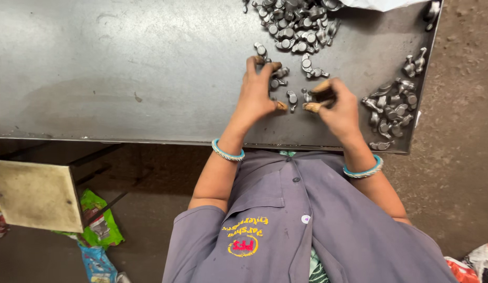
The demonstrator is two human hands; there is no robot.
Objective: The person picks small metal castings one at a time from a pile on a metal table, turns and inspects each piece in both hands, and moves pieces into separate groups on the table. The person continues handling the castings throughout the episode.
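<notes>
- You are sorting small grey metal parts on the steel table [123, 68], by the look of it.
- Your left hand [257, 91] lies spread on loose parts [279, 73], fingers open, gripping nothing.
- Your right hand [335, 105] curls around something; I cannot tell whether it grips a part.
- A big heap [299, 21] lies ahead, a smaller pile [393, 105] to your right.
- Next, I judge, comes a careful pinch on one piece.
- Green and blue wrappers [100, 230] lie on the floor at left, a white bag [380, 4] at the top.

Metal parts [298, 23] heaped behind both hands, smaller pile [393, 107] right, on table [123, 78].
</notes>
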